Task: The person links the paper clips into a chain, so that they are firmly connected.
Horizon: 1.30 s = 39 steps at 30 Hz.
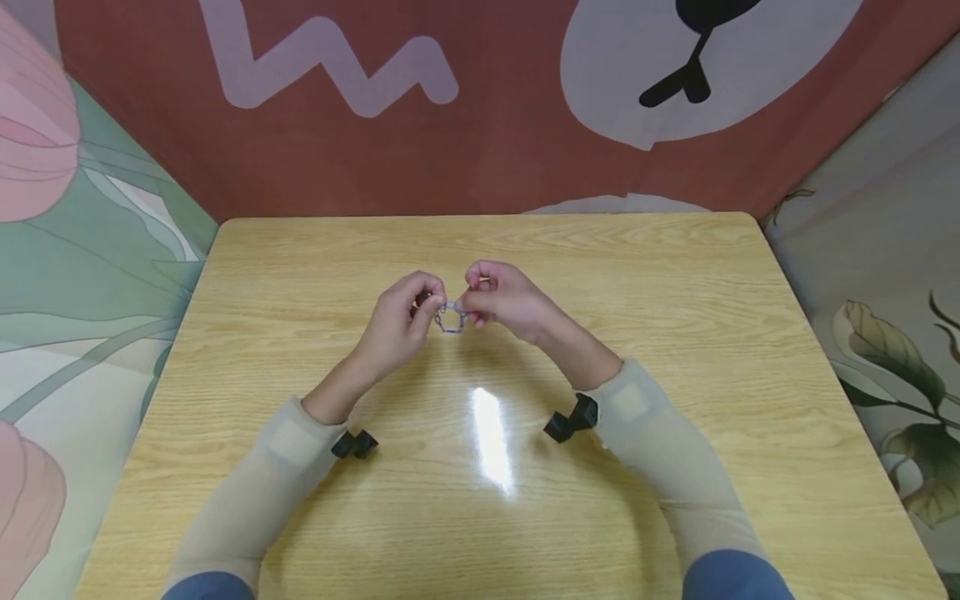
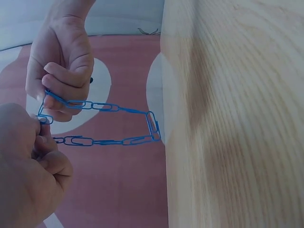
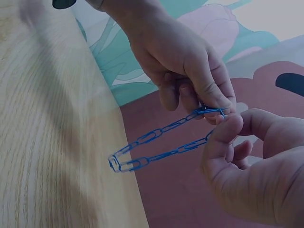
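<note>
A loop of linked blue paper clips [image 1: 452, 332] hangs between both hands above the table. My left hand [image 1: 397, 321] pinches one end of this paper clip chain [image 2: 109, 142] between thumb and forefinger. On the other side, my right hand [image 1: 513, 302] pinches a clip at the chain's other end. Both sets of fingertips are close together, with a single clip spanning between them in the left wrist view. From there the chain [image 3: 161, 156] sags down in a U towards the tabletop. Fingertips partly hide the clips they hold.
The wooden table [image 1: 480, 542] stretches under both arms, with a bright light reflection on it. Behind it hangs a red-brown patterned cloth [image 1: 480, 158]. Small black devices [image 1: 572, 419] sit on both wrists over pale sleeves [image 1: 270, 475].
</note>
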### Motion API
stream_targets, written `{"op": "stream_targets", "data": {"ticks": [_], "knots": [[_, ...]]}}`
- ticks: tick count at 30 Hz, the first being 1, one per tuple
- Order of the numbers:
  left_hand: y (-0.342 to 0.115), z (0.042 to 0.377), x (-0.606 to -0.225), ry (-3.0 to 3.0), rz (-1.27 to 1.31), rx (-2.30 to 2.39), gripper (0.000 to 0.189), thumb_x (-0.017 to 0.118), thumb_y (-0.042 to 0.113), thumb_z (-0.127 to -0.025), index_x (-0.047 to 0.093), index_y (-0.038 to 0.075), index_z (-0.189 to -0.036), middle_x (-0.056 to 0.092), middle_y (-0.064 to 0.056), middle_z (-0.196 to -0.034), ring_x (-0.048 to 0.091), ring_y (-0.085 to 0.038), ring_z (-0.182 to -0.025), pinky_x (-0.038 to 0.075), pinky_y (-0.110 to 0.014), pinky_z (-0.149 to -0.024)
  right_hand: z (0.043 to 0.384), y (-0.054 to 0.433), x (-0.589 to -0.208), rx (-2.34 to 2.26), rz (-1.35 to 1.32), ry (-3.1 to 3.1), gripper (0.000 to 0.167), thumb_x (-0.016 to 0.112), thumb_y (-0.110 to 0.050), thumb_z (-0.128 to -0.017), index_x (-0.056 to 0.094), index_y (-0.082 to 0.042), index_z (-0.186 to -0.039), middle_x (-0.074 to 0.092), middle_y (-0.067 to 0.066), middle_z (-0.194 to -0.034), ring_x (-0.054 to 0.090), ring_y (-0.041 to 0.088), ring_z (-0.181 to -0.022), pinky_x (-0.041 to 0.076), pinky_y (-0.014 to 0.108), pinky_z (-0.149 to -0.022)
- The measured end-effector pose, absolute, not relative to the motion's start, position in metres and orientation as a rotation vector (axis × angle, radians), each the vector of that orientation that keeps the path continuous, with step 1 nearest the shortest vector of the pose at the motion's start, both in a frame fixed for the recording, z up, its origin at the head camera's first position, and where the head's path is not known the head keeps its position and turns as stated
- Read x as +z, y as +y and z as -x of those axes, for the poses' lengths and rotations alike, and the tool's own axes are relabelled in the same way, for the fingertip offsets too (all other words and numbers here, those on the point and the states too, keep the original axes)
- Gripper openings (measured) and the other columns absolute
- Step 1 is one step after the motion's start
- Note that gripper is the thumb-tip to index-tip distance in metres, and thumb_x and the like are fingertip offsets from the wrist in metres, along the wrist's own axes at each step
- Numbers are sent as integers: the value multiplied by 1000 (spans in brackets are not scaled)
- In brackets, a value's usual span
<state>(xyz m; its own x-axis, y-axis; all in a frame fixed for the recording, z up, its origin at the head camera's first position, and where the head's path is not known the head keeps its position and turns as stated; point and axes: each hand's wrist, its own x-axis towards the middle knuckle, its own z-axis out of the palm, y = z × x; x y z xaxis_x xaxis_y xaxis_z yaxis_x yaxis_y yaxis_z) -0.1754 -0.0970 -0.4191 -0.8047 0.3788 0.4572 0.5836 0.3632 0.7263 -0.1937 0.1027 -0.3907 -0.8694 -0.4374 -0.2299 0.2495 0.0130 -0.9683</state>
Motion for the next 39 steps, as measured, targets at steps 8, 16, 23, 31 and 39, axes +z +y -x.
{"op": "stream_targets", "data": {"ticks": [8,16,23,31,39], "knots": [[-96,177,-419,-2417,867,-1447,4,59,-1,-100,57,0,-96,56,-11,-86,50,-19,-78,41,-25,-60,187,100,-387,-1883,380,2089,21,60,13,-90,45,-2,-88,49,8,-76,53,17,-62,46,26,-56],[-96,176,-417,-2441,848,-1459,4,59,-3,-100,57,-1,-97,54,-11,-88,49,-20,-78,41,-26,-62,186,98,-387,-1857,345,2097,22,61,12,-91,45,-2,-85,51,7,-71,53,17,-60,46,24,-55],[-95,176,-418,-2438,843,-1460,5,59,-4,-100,57,0,-97,55,-11,-88,49,-20,-78,42,-26,-63,191,101,-389,-1881,201,1908,20,60,9,-91,44,-3,-88,44,3,-68,53,17,-65,48,25,-59],[-96,176,-420,-2432,832,-1480,7,59,2,-101,57,-4,-98,57,-13,-90,52,-21,-80,44,-25,-62,190,101,-388,-1891,285,1953,20,58,10,-92,43,-3,-88,51,7,-71,52,18,-64,47,26,-58],[-95,176,-420,-2422,827,-1494,4,59,-4,-100,56,-2,-97,56,-12,-89,51,-20,-79,42,-24,-61,189,101,-390,-1908,318,1965,20,57,12,-90,43,-3,-88,52,8,-72,52,18,-64,45,26,-57]]}}
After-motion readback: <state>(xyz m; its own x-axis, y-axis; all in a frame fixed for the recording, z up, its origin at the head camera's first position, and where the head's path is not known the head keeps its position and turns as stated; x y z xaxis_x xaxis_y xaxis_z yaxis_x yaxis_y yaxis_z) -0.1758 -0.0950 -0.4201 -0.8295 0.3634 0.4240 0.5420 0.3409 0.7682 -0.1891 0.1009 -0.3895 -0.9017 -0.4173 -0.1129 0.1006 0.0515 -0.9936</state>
